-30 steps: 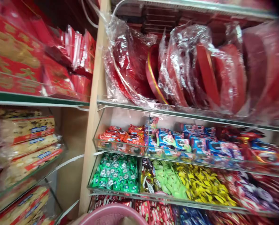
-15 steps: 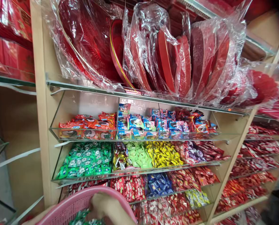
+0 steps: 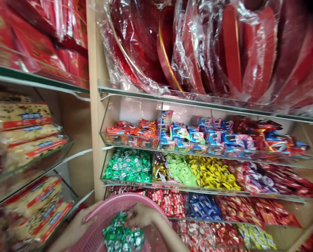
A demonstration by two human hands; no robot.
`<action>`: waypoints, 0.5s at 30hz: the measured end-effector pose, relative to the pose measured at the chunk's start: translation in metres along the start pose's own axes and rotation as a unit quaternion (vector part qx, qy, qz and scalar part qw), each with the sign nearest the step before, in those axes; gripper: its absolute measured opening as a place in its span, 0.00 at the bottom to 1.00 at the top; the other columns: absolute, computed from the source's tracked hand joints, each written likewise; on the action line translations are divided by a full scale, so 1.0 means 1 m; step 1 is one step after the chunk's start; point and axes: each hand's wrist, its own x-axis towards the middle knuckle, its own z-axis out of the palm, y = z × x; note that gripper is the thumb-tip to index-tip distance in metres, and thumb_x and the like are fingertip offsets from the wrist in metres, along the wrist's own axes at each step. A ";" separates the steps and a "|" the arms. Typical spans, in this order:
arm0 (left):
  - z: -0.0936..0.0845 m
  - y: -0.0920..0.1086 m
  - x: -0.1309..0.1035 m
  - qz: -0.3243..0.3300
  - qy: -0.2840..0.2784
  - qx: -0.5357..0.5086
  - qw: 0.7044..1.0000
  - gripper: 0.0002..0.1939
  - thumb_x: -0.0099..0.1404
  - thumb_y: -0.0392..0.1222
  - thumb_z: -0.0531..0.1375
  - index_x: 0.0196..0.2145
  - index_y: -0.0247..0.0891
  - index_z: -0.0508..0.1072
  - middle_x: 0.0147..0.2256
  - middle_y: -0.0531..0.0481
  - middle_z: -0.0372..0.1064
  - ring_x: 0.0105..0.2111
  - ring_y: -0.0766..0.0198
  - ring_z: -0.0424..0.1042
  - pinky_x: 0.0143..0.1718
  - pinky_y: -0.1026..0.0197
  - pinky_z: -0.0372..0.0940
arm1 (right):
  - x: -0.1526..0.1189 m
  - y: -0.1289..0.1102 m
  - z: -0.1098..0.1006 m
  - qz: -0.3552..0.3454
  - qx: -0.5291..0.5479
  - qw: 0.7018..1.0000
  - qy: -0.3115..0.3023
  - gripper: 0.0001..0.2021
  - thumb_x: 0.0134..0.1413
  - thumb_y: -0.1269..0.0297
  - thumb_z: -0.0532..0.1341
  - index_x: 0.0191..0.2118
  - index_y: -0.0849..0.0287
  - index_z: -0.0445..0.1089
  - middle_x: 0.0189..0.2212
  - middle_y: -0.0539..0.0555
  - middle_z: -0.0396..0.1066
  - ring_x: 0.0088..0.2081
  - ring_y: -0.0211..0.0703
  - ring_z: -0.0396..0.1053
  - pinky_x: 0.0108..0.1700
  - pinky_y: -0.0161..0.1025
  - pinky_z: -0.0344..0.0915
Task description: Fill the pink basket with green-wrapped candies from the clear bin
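A pink perforated basket (image 3: 130,197) is at the bottom centre, with green wrapped candies (image 3: 122,238) inside. My left hand (image 3: 85,218) grips the basket's left rim. Inside the basket, my right hand (image 3: 139,215) reaches down over the green candies, its fingers curled against them; whether it holds any is too blurred to tell. Behind the basket, more green candies (image 3: 128,166) fill a compartment of the glass shelf, beside light green candies (image 3: 179,169) and yellow ones (image 3: 216,173).
Red trays in clear plastic (image 3: 231,45) stand on the upper glass shelf (image 3: 198,101). A wooden upright (image 3: 94,105) divides the shelving. Packaged pastries (image 3: 32,140) sit at left. Red and blue candies (image 3: 202,206) lie on lower shelves.
The view has turned left, so the shelves appear further right and the pastries have come into view. More of the basket, its green candies and my left hand now shows.
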 end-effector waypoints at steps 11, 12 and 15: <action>0.004 0.020 -0.015 -0.013 -0.006 -0.016 1.000 0.25 0.57 0.47 0.59 0.52 0.38 0.70 0.52 0.47 0.69 0.55 0.52 0.64 0.58 0.55 0.55 | 0.007 0.016 0.006 -0.003 0.073 0.997 -0.012 0.08 0.46 0.65 0.57 0.20 0.59 0.63 0.15 0.43 0.66 0.13 0.27 0.56 0.16 0.25 0.52; 0.004 0.021 -0.015 -0.009 -0.009 -0.019 1.000 0.25 0.58 0.47 0.58 0.52 0.39 0.70 0.52 0.47 0.69 0.55 0.53 0.64 0.58 0.56 0.56 | 0.008 0.015 0.006 0.003 0.070 0.997 -0.013 0.08 0.45 0.66 0.56 0.20 0.59 0.61 0.15 0.43 0.66 0.13 0.27 0.56 0.16 0.25 0.52; 0.004 0.019 -0.016 -0.020 0.002 -0.014 1.000 0.24 0.56 0.47 0.58 0.51 0.40 0.71 0.51 0.48 0.70 0.55 0.52 0.64 0.58 0.56 0.56 | 0.011 0.013 0.006 0.006 0.059 0.998 -0.008 0.07 0.46 0.68 0.55 0.21 0.58 0.61 0.14 0.43 0.65 0.13 0.28 0.56 0.15 0.25 0.51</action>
